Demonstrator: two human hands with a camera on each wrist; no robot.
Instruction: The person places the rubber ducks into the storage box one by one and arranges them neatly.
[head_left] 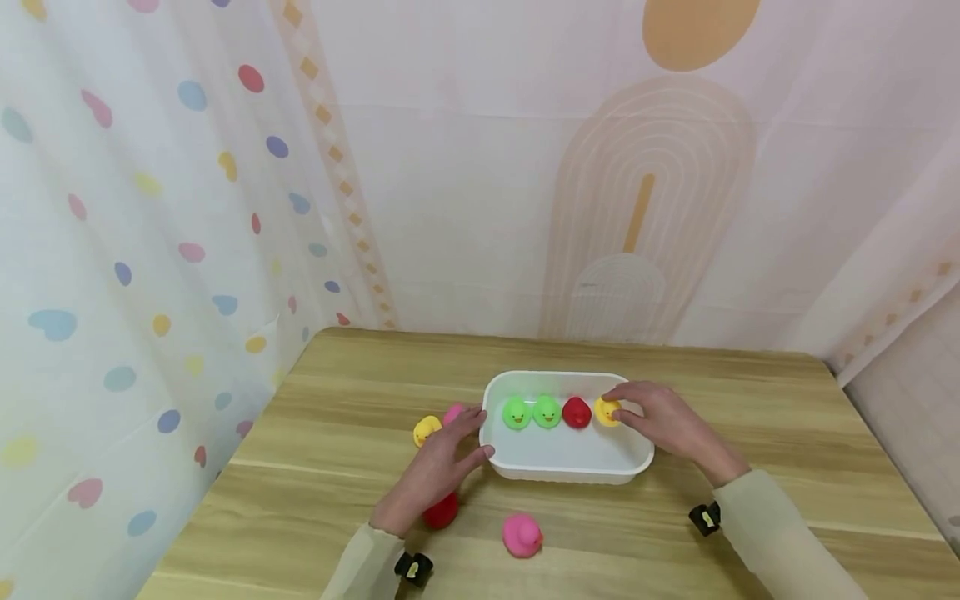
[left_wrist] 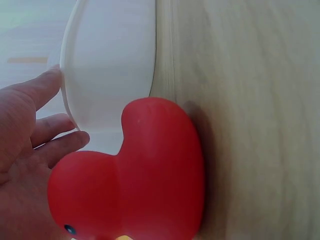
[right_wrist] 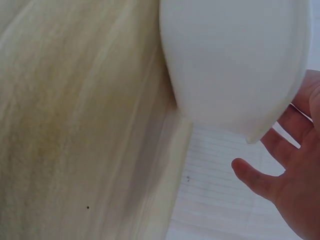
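A white plastic basin (head_left: 555,454) stands on the wooden table. Inside it, in a row, sit two green rubber ducks (head_left: 517,413), a red rubber duck (head_left: 577,412) and a yellow rubber duck (head_left: 606,411) at the right end. My right hand (head_left: 663,421) reaches over the right rim and pinches that yellow duck between thumb and fingers; the right wrist view hides the duck behind the basin wall. My left hand (head_left: 438,467) rests its fairly straight fingers and thumb against the basin's left rim. Under the left wrist lies another red duck (left_wrist: 160,170).
Left of the basin are a second yellow duck (head_left: 427,431) and a pink duck (head_left: 453,412), partly covered by the left hand. Another pink duck (head_left: 522,535) sits in front of the basin. Patterned curtains (head_left: 465,208) hang behind and left of the table (head_left: 360,392).
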